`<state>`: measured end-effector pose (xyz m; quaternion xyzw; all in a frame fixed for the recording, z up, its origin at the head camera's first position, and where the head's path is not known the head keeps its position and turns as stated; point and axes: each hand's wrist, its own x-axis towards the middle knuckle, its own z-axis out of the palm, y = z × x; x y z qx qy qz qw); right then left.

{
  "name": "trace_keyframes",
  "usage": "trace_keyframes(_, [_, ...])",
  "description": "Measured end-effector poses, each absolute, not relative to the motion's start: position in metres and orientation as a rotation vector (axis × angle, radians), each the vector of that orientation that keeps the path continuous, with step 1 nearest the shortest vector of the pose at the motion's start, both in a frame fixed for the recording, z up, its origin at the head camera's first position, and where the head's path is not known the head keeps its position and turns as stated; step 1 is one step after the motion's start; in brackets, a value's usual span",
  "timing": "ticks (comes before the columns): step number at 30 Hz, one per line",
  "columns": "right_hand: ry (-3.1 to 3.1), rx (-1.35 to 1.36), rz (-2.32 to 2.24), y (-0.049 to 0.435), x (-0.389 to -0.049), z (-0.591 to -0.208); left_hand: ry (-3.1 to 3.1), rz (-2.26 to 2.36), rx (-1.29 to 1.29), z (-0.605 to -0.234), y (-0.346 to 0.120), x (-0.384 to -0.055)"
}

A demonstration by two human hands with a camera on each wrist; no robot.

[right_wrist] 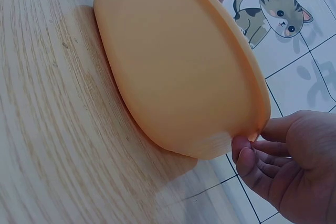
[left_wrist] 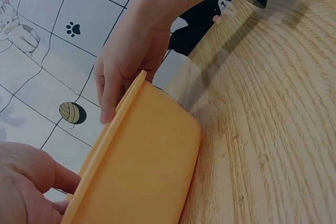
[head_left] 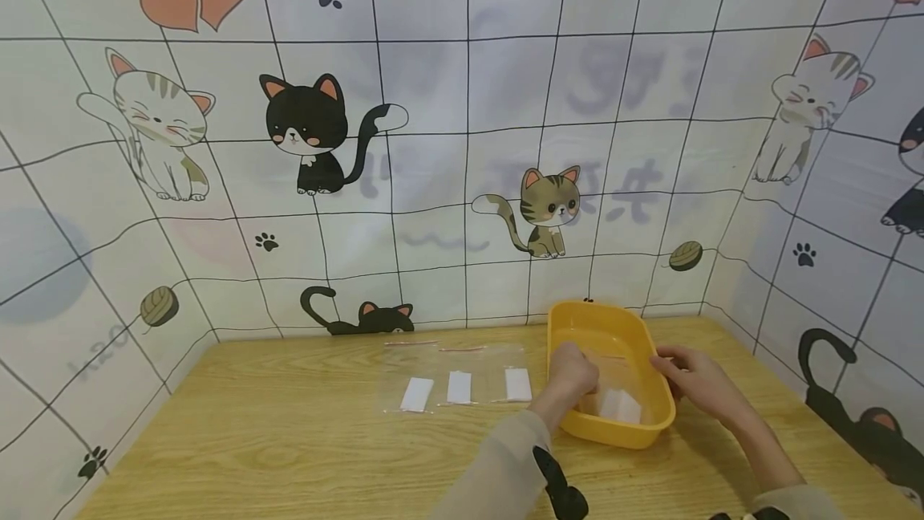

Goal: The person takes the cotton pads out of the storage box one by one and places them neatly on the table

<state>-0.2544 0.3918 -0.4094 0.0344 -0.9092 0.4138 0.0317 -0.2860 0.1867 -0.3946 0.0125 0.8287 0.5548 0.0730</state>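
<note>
Yellow tray: positioned on the right-hand part of the wooden table, near the cat-print backdrop. Contents: white pieces toward the near end; exact count and wrapping not clear. Left hand: lowered past the left rim into the tray, with fingers curled tightly; fingertips hidden, so impossible to tell of any hold on the contents. Right hand: closed on the right rim, pinching the edge between thumb and fingers, palm outside the tray. Clear bags, three in number: laid flat in a row on the table to the left of the tray, the rightmost just beside the tray wall. White inserts: rectangular, one per bag, set toward the near edge. Red strips: visible along the far edge of the left and middle bags. Beige sleeve: extending from the left wrist toward the near edge of the head view.
</note>
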Motion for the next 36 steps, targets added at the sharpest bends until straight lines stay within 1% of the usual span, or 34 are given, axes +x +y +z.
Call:
trace_keyframes(23, [-2.793, 0.134, 1.308, 0.3924, -0.2551, -0.4109, 2.355, 1.974, 0.099, -0.3947, 0.1826, -0.2847])
trace_keyframes(36, [-2.807, 0.123, 1.258, 0.391, -0.2534, -0.4088, 2.164, 2.18, 0.031, -0.3918, 0.1843, -0.2841])
